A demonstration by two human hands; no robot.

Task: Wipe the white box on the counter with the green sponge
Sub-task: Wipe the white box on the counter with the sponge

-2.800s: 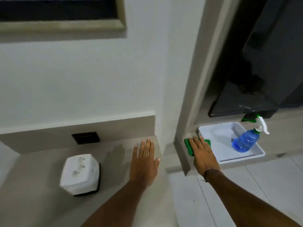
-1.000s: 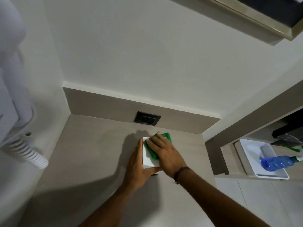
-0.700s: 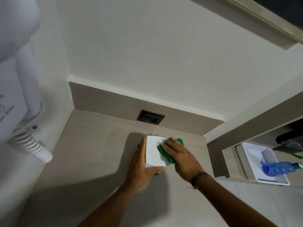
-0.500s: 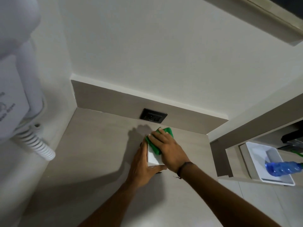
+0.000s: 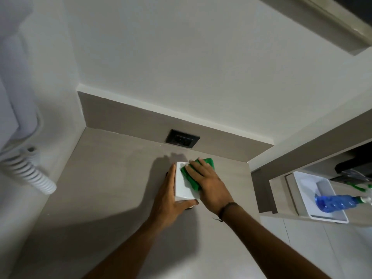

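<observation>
Left hand (image 5: 168,200) braces the white box (image 5: 183,186) mid-table (image 5: 100,188), fingers wrapped along its side, thumb under the near edge. Right hand (image 5: 209,184) presses the green sponge (image 5: 191,176) flat on top. Beyond, a dark socket (image 5: 182,138).

Bare grey counter surface (image 5: 104,178) is seen to the left of and nearer than the white rectangular box (image 5: 183,188), which is flanked by the left hand (image 5: 168,200) and covered on the right by the right hand (image 5: 209,188). On the far side, room is bounded by the grey backsplash with a black wall socket (image 5: 182,140). The left edge is crowded by a white coiled cord (image 5: 30,174), the right by a grey partition wall (image 5: 261,190).
</observation>
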